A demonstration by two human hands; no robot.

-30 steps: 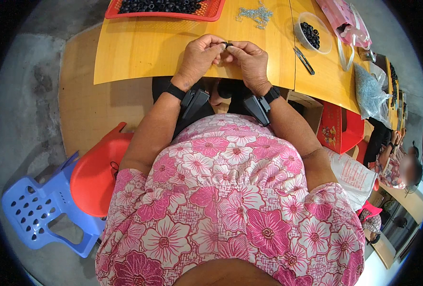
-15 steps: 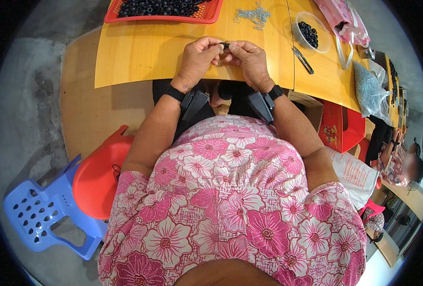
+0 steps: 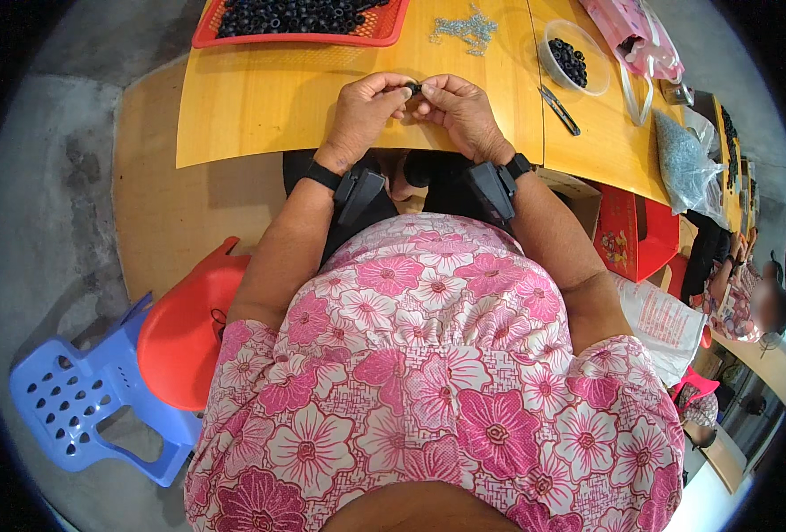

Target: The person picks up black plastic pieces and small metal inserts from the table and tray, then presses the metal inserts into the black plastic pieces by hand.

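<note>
A small black part [image 3: 414,89], probably a ring like those in the basket, is pinched between my two hands over the table's near edge. My left hand [image 3: 364,113] has its thumb and fingertips closed on one side of it. On the other side, my right hand [image 3: 464,111] grips it the same way. Fingers cover most of the part, so its exact shape is hard to see. Beyond my hands, a red plastic basket [image 3: 309,41] holds many black rings [image 3: 291,18]. A small heap of clear little pieces [image 3: 468,31] lies to its right.
On the yellow table [image 3: 260,106], a clear round tub [image 3: 598,82] holds black rings, with a utility knife [image 3: 560,110] nearby. A bag of bluish pieces [image 3: 687,160] and a pink bag [image 3: 628,31] lie right. Red [image 3: 176,346] and blue [image 3: 65,390] stools stand left. Another person [image 3: 739,306] sits far right.
My hands stay pinched on the black part, with only a slight shift of the fingers and a small turn of the right wrist. The whole view has shifted slightly.
</note>
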